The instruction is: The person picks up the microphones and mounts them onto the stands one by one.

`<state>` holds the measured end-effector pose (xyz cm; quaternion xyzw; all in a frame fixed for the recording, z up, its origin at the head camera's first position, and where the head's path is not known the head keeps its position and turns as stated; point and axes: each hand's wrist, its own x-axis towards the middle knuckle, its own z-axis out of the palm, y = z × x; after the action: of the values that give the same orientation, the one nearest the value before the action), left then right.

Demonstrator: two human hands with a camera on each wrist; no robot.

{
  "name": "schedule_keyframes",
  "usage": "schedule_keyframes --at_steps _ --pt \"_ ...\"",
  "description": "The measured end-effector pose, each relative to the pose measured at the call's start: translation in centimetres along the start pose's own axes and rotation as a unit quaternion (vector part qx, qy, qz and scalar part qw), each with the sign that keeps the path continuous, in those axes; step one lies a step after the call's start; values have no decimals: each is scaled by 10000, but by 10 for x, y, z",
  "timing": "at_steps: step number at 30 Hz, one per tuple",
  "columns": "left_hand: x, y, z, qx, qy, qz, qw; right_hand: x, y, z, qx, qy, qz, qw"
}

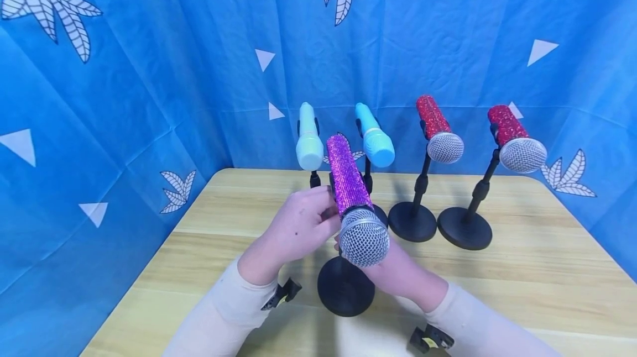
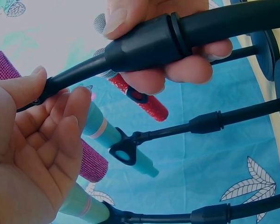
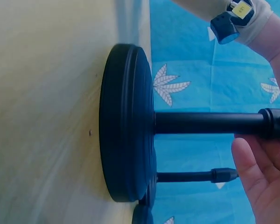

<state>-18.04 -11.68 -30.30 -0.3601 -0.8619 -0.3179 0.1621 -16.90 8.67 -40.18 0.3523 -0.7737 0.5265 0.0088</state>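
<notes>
A purple glittery microphone (image 1: 350, 180) with a silver mesh head sits in the clip of a black microphone stand (image 1: 345, 286), its head tilted down at the front. My left hand (image 1: 303, 224) pinches the thin upper pole just under the clip; in the left wrist view the thumb and fingers of this left hand (image 2: 42, 144) meet around it. Lower down, my right hand (image 1: 393, 268) holds the thick collar (image 2: 142, 42) of the pole. The right wrist view shows the right hand (image 3: 266, 172) at that collar, above the round base (image 3: 126, 123), which rests on the table.
Behind stand a mint microphone (image 1: 309, 147) and a light blue microphone (image 1: 375, 138), each on a black stand. Two red glittery microphones (image 1: 434, 116) (image 1: 507, 125) stand to the right, bases side by side. The wooden table (image 1: 522, 279) ends at a blue cloth (image 1: 199, 58).
</notes>
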Motion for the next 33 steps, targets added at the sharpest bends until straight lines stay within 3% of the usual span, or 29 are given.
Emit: schedule_keyframes --at_steps 7,11,16,20,23,29,33 --pt "0 -1 0 -20 31 25 10000 5 -5 1 -33 67 582 9983" --pt "-1 -1 1 -80 16 0 10000 5 -6 0 -63 175 688 9975" --pt "-1 0 1 -92 -20 48 9999 2 -6 -4 156 47 314 9994" --pt "1 1 1 -16 -9 123 9999 1 -4 -7 -227 -39 -208 9995" --pt "1 1 1 13 -2 150 9999 1 -3 -9 -496 -43 -364 9981" --pt "2 0 2 68 85 298 9995 4 -5 -11 -403 -59 0 9992" --pt "3 0 2 136 144 400 9990 3 -6 -12 -937 162 158 9953"
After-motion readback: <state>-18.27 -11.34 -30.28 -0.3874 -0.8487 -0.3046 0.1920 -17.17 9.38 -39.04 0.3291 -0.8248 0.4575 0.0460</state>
